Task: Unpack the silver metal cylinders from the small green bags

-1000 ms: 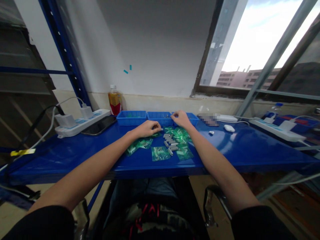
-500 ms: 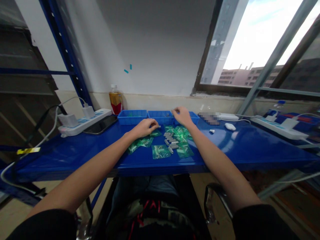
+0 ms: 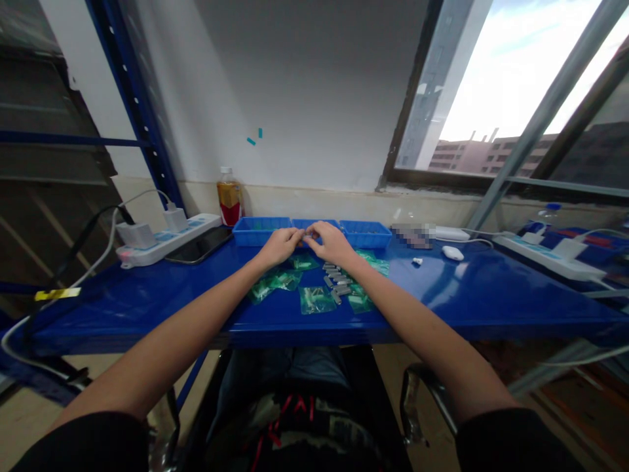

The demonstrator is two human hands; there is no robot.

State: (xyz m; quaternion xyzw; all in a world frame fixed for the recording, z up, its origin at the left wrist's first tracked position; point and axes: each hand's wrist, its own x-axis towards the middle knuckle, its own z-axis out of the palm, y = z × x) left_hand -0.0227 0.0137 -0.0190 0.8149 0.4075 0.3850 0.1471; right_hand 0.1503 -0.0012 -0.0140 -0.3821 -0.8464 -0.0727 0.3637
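In front of the blue bins, my left hand (image 3: 282, 245) and my right hand (image 3: 331, 242) meet fingertip to fingertip. Between them is a small silvery metal piece (image 3: 307, 236), mostly covered by the fingers. The left thumb and fingers pinch it; the right fingers are closed at the same spot, and whatever else they hold is too small to make out. Just below lie several grey metal cylinders (image 3: 338, 280) in a loose group. Around them are green-tinted plastic bags (image 3: 317, 300) with small parts inside, some partly under my right forearm.
Three blue bins stand along the wall: left (image 3: 260, 231), middle (image 3: 314, 225) and right (image 3: 366, 233). A drink bottle (image 3: 230, 196), a phone (image 3: 199, 246) and a power strip (image 3: 170, 239) are at left. A white earbud (image 3: 417, 261) and its case (image 3: 453, 252) lie at right.
My right hand has come left and down from between the middle and right bins to meet my left hand. The left hand, still pinching the metal piece, has shifted slightly.
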